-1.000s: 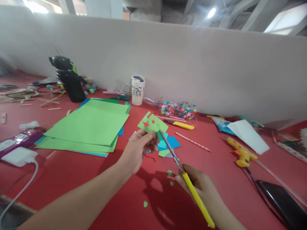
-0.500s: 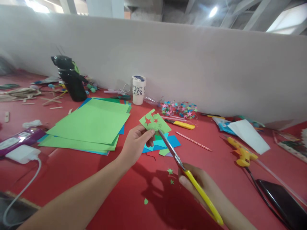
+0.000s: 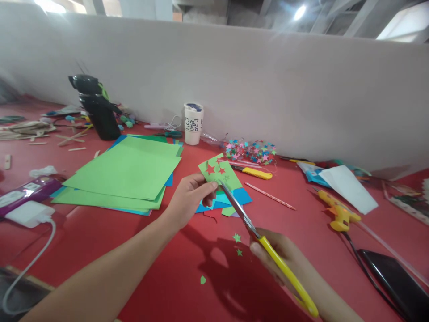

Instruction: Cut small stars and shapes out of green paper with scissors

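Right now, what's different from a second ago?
The green card in the left hand slid a bit right. The right hand moved right too, with the scissors' handle. Their tips are now left of the pencilled star. Nothing was grabbed or let go. The cup and bottle stayed put.

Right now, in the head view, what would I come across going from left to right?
Purple power strip → black bottle → white cup → yellow-handled scissors → yellow glue gun → shiny black object.
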{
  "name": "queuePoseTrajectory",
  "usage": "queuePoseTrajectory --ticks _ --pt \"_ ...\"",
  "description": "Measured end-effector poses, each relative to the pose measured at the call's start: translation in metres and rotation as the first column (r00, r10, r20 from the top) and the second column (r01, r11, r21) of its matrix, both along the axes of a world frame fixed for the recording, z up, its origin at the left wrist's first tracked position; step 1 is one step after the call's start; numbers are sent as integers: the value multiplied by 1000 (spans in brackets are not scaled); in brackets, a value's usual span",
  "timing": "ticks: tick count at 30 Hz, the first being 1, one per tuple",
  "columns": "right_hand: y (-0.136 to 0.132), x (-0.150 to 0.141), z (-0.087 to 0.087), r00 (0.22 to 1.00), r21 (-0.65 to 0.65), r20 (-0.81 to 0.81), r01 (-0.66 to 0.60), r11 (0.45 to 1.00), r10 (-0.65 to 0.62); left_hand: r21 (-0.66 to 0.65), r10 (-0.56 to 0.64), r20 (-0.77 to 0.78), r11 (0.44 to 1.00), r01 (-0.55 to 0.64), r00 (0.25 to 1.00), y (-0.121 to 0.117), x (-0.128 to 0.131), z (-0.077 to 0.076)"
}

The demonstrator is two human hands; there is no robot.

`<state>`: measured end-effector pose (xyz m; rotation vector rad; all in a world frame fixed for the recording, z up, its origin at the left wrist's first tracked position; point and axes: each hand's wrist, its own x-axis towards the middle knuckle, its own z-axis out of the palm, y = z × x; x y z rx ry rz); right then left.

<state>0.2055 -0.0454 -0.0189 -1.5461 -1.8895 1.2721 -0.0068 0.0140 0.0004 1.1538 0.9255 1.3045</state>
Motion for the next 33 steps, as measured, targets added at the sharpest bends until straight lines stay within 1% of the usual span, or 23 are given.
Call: queuePoseTrajectory --ticks 3,7,11,13,15,18,21,26,33 --pt "0 0 -8 999 10 -31 31 999 -31 -33 -6 30 999 7 1000 0 0 0" --pt "3 2 -23 999 58 -39 22 998 -20 -65 -33 98 997 39 995 0 1 0" --pt "2 1 -29 997 43 -56 49 998 -47 -123 -46 179 990 68 983 -1 2 0" --pt "1 0 -28 997 40 -55 51 998 -49 -123 -43 187 990 67 982 -1 2 -1" --pt "0 -2 -25 998 36 -54 40 999 -38 -88 -34 172 995 50 985 -2 3 -1" --pt "-4 -4 -17 995 20 -91 29 999 -27 -25 -9 136 1000 12 991 -2 3 -1" --pt "-8 -5 -8 991 4 -127 28 1000 -27 4 -3 100 1000 2 995 -2 3 0" --pt "-10 -6 -1 990 -13 -138 -12 1000 10 5 -6 66 1000 6 998 -3 3 1" --pt "-11 -7 1 992 11 -127 8 1000 -6 -17 5 65 1000 -4 998 -3 4 0"
